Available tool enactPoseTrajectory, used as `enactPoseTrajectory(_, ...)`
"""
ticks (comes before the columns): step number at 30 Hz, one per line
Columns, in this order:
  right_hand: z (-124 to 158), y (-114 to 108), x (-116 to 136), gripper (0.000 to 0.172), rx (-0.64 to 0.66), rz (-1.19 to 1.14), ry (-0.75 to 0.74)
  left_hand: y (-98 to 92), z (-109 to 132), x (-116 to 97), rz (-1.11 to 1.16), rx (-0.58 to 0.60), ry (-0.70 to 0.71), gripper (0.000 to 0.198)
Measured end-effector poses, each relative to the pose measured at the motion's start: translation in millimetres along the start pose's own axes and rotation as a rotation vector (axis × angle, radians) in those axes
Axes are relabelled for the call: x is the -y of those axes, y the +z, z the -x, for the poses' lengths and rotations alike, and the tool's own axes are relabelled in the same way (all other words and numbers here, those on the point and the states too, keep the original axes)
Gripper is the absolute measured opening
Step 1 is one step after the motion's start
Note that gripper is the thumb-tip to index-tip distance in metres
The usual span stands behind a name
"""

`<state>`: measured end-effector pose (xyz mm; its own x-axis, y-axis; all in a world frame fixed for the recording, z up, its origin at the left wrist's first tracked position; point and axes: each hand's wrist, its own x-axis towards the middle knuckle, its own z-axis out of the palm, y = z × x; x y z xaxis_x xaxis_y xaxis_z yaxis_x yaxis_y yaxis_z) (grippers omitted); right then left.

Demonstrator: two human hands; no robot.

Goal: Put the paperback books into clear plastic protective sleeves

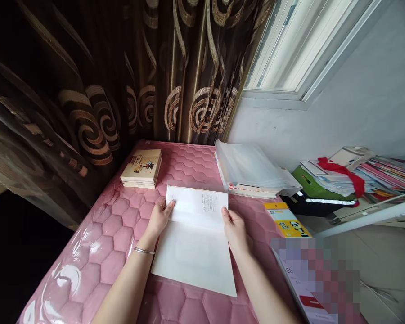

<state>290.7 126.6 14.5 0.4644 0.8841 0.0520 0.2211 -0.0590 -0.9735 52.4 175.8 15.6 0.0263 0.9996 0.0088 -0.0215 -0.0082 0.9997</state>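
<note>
An open book (195,238) with white pages lies on a pink quilted mattress cover (116,234), with a short block of printed text on its far page. My left hand (159,219) grips the book's left edge, thumb on the page. My right hand (234,229) holds the right edge the same way. A thin silver bracelet (144,250) circles my left wrist. Beyond the hands, a stack of paperback books (141,168) sits at the far left of the cover.
A clear plastic sleeve (249,166) lies over books at the far right of the cover, near a yellow panda booklet (285,222). A dark patterned curtain (121,67) hangs behind. Papers and magazines (388,173) are heaped at right; a blurred patch hides the lower right.
</note>
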Motion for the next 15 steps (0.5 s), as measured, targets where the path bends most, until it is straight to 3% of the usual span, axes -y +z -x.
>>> enactPoseTrajectory(3, 2.5, 2.5, 6.1, 0.051, 0.017, -0.004, 0.004, -3.7, 2.4, -5.6, 0.030, 0.060, -0.035, 0.050)
enactPoseTrajectory(7, 5.7, -0.4, 4.4, 0.042, 0.058, -0.091, 0.024, -8.5, 5.5, -12.4, 0.055, 0.131, -0.072, 0.049)
enactPoseTrajectory(11, 8.3, -5.1, 0.9, 0.039, 0.123, -0.142, 0.010, -7.9, 5.2, -9.9, 0.031, 0.112, -0.065, 0.048)
enactPoseTrajectory(15, 8.4, -1.6, 5.3, 0.049, 0.061, -0.040, -0.011, -5.6, 3.1, -3.8, 0.015, 0.069, -0.057, 0.045)
